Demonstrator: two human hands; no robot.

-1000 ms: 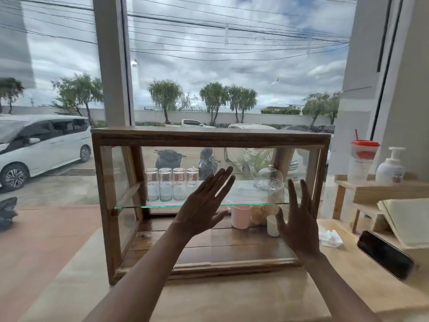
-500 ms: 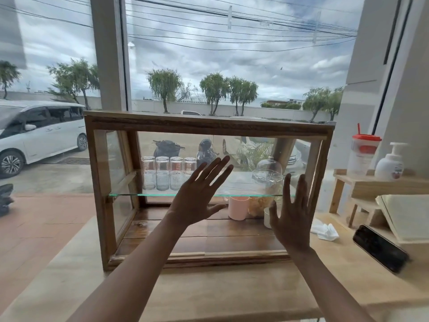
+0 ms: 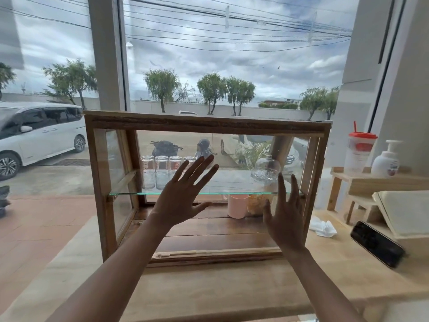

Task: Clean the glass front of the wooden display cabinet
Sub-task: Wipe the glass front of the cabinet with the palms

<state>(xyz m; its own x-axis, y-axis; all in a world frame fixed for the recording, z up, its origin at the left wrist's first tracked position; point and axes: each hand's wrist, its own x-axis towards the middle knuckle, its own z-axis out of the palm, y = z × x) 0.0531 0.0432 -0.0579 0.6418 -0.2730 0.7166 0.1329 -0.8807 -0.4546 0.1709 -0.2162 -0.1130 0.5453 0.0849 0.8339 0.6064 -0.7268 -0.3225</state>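
The wooden display cabinet point(image 3: 204, 123) stands on a pale counter in front of a big window. Its glass front point(image 3: 234, 156) spans the frame. My left hand point(image 3: 183, 196) is spread flat in front of the glass near the middle, fingers apart, holding nothing. My right hand point(image 3: 284, 217) is spread the same way at the glass's right side, also empty. Whether the palms touch the glass is not clear. A crumpled white cloth point(image 3: 322, 226) lies on the counter just right of the cabinet.
Inside the cabinet, a glass shelf point(image 3: 130, 193) carries several drinking glasses point(image 3: 154, 170) and a glass dome point(image 3: 265, 168); a pink cup point(image 3: 236, 205) stands below. To the right are a black phone point(image 3: 377, 244), a wooden stand point(image 3: 362, 182), a pump bottle point(image 3: 386, 161) and a red-lidded cup point(image 3: 359, 149).
Both hands stay spread in front of the glass with hardly any shift. My head has moved closer and tilted up, so the cabinet sits lower in view.
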